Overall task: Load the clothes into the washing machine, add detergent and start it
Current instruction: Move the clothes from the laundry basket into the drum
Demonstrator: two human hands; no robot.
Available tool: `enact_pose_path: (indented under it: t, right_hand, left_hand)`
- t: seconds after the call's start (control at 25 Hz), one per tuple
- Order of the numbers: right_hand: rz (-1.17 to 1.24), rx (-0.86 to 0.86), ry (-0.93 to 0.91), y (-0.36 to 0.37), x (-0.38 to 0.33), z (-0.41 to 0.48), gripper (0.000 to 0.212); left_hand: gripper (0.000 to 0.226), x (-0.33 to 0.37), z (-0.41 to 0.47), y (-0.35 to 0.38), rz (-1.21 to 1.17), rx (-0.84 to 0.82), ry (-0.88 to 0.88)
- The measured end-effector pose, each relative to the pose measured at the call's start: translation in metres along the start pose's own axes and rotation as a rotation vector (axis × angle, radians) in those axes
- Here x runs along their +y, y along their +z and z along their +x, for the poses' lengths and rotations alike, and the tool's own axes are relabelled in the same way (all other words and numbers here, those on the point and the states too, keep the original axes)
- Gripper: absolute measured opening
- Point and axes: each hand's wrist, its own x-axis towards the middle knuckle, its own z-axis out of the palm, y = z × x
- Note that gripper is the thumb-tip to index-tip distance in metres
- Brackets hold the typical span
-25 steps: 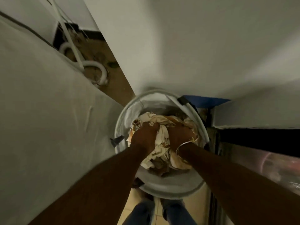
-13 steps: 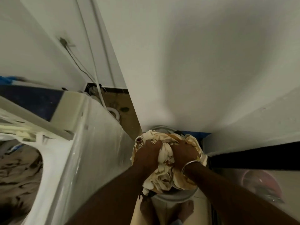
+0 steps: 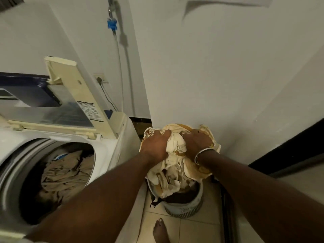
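A bundle of cream and yellow patterned cloth (image 3: 177, 165) hangs in the air above a round laundry basket (image 3: 185, 206) on the floor. My left hand (image 3: 155, 146) grips its left side, and my right hand (image 3: 197, 142), with a metal bangle at the wrist, grips its right side. The lower end of the cloth still trails into the basket, where darker clothes lie. To the left stands a white top-loading washing machine (image 3: 108, 149) with its lid (image 3: 73, 95) raised. Beige clothes (image 3: 64, 172) lie inside its drum.
A white wall (image 3: 219, 76) rises right behind the basket. A hose and cable (image 3: 119, 67) run down the corner behind the machine. A dark-edged unit (image 3: 289, 151) stands at the right. My bare foot (image 3: 160, 230) rests on the tiled floor in front of the basket.
Both hands have lifted the cloth bundle up out of the basket. My view has swung up and to the left, bringing the open washing machine into sight.
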Motion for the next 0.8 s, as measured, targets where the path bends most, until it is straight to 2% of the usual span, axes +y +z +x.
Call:
enact_pose_path:
  t: [0.44,0.56,0.8]
  right_hand:
    - [-0.067,0.317,-0.060,-0.208,-0.071,-0.125,0.058]
    - [-0.079,0.389,-0.115,-0.252,-0.111,-0.155,0.064]
    - [-0.056,0.516,-0.275,-0.325,-0.212,-0.187,0.057]
  left_hand:
    - [0.070,0.020,-0.149,-0.212,0.139,0.373,0.040]
    - [0.064,0.007,-0.199,-0.257,0.140,0.436,0.018]
    - [0.068,-0.055,-0.293,-0.342,0.238,0.538,-0.096]
